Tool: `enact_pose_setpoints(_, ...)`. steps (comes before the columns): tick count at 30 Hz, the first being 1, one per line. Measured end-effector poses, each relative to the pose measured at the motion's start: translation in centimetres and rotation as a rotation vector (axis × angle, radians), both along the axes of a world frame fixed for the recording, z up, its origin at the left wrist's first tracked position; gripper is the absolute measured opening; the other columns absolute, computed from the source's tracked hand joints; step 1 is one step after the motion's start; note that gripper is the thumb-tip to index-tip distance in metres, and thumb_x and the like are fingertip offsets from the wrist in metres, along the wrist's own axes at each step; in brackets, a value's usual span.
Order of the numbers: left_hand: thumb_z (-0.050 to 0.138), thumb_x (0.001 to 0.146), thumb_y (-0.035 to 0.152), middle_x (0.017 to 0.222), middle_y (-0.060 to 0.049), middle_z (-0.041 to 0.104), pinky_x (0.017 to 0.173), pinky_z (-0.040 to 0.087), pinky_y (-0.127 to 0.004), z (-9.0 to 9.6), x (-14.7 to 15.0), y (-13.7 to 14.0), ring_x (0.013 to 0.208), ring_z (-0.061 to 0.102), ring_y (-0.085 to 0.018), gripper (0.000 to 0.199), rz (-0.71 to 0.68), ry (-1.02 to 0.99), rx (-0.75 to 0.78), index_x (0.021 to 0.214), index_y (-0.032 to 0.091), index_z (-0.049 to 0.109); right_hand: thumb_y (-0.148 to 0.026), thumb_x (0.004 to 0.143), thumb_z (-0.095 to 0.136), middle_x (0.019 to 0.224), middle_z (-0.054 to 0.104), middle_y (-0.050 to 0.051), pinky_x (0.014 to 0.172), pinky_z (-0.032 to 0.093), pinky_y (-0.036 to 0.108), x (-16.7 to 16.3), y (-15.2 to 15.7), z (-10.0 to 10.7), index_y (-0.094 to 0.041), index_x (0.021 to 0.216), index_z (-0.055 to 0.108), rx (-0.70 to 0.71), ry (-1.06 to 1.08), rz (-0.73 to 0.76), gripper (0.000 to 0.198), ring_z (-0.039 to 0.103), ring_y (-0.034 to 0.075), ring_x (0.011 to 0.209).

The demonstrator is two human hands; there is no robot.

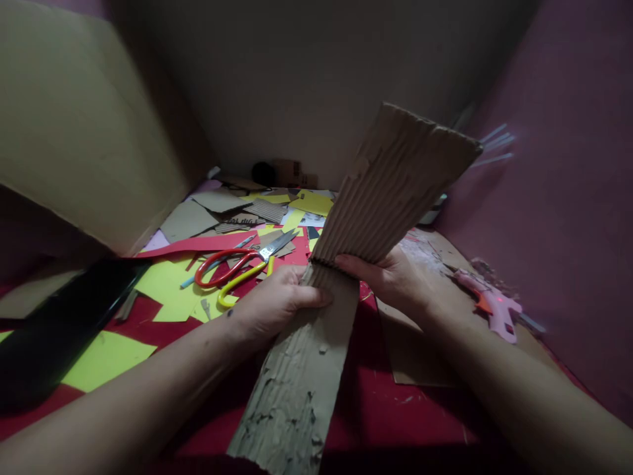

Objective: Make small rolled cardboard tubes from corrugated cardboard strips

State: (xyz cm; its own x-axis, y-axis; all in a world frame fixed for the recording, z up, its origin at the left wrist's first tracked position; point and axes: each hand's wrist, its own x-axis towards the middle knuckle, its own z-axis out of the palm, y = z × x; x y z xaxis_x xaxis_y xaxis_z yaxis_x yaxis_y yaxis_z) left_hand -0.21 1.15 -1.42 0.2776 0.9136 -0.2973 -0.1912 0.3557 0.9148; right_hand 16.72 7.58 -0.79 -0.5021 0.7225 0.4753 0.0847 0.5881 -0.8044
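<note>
A long strip of corrugated cardboard [395, 178] is held up in front of me, creased across its middle. Its upper half tilts up and to the right, while the lower half, with torn paper, slants down toward me. My left hand [277, 300] grips the left edge just below the crease, thumb on top. On the right edge at the crease, my right hand [386, 277] presses its thumb on the ridged face. The other fingers of both hands are mostly hidden behind the strip.
Scissors [242, 264] with red and yellow handles lie left on yellow paper scraps [168, 287]. A pink glue gun [494, 307] rests at the right on cardboard. A glossy black sheet [64, 336] lies at the left. Cardboard scraps [217, 201] lie toward the back wall.
</note>
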Motion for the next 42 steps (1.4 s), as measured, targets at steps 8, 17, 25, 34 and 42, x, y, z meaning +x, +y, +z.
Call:
enact_pose_setpoints(8,0.071,0.066,0.018,0.066,-0.006,0.068,0.053,0.047,-0.026,0.5,-0.1,-0.4,0.056,0.062,-0.017,0.012,-0.003,0.012,0.084,0.075,0.013,0.064,-0.028,0.075,0.069,0.094,0.07,0.002,0.08,0.055,0.038,0.2,-0.1,0.1,-0.022,0.087,0.069,-0.061,0.108,-0.045,0.014,0.064,0.02,0.089)
enact_pose_setpoints(17,0.071,0.07,0.023,0.069,-0.002,0.068,0.062,0.047,-0.025,1.0,0.3,-0.9,0.064,0.062,-0.016,0.011,-0.039,0.007,0.201,0.077,0.015,0.068,-0.03,0.078,0.066,0.102,0.069,0.005,0.087,0.052,0.041,0.0,0.7,0.1,-0.02,0.095,0.065,-0.261,0.288,0.074,0.02,0.064,0.022,0.096)
enact_pose_setpoints(25,0.072,0.068,0.033,0.071,-0.006,0.07,0.058,0.047,-0.027,1.7,-0.4,-0.7,0.062,0.062,-0.018,0.024,-0.034,0.008,0.095,0.08,0.013,0.069,-0.034,0.075,0.067,0.089,0.07,0.003,0.08,0.055,0.042,0.1,-1.7,1.5,-0.024,0.087,0.067,0.032,0.173,-0.238,0.015,0.064,0.024,0.087)
enact_pose_setpoints(34,0.059,0.061,0.01,0.07,-0.012,0.072,0.067,0.053,-0.031,3.5,0.7,1.5,0.065,0.067,-0.021,0.017,0.039,-0.245,-0.228,0.076,0.007,0.069,-0.035,0.079,0.065,0.091,0.069,0.003,0.074,0.057,0.04,0.2,-2.2,1.5,-0.027,0.092,0.068,0.241,0.026,-0.265,0.016,0.064,0.025,0.086)
enact_pose_setpoints(42,0.062,0.065,0.004,0.063,-0.009,0.07,0.062,0.053,-0.031,2.8,1.0,2.2,0.056,0.066,-0.02,0.015,0.037,-0.304,-0.148,0.077,0.008,0.068,-0.031,0.078,0.065,0.097,0.069,0.002,0.076,0.055,0.036,0.3,-0.7,2.7,-0.025,0.102,0.066,0.204,-0.198,0.061,0.024,0.065,0.022,0.087)
